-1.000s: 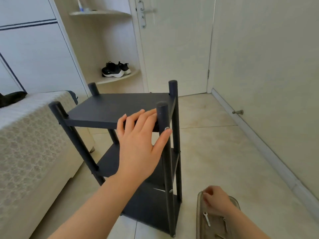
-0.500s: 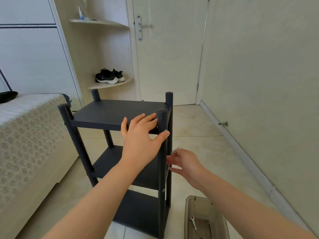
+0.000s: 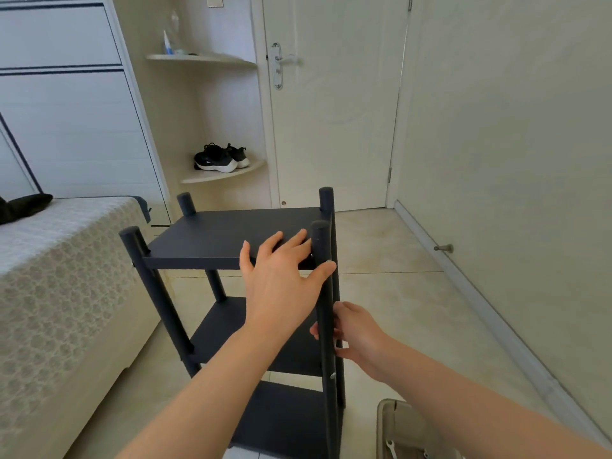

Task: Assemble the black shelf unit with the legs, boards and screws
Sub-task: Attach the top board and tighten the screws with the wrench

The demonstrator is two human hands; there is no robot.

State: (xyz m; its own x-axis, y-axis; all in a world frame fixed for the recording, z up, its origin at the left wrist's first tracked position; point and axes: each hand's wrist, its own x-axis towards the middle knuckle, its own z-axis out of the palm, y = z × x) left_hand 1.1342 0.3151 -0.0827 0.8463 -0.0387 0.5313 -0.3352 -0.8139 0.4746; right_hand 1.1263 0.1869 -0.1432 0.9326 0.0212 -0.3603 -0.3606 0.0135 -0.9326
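The black shelf unit stands upright on the floor, with a top board point(image 3: 231, 236), a middle board point(image 3: 225, 329) and a bottom board point(image 3: 284, 422) between its legs. My left hand point(image 3: 281, 286) rests flat on the top board's near right corner, its thumb against the near right leg point(image 3: 326, 385). My right hand point(image 3: 361, 336) reaches that leg at middle-board height. Its fingertips are bunched and partly hidden behind the leg, so the small screw pinched a moment ago is out of sight. A silver screw head point(image 3: 332, 376) shows lower on the leg.
A clear plastic tray point(image 3: 397, 429) holding a small wrench point(image 3: 390, 447) lies on the tiled floor at the lower right. A bed point(image 3: 49, 276) stands close on the left. Behind are a shut door point(image 3: 331, 111), corner shelves with shoes point(image 3: 220, 157), and a door stop point(image 3: 443, 248) on the right wall.
My right hand left the tray, rose with a small grey part pinched in its fingers, and moved in against the near right leg. My left hand stayed on the top board.
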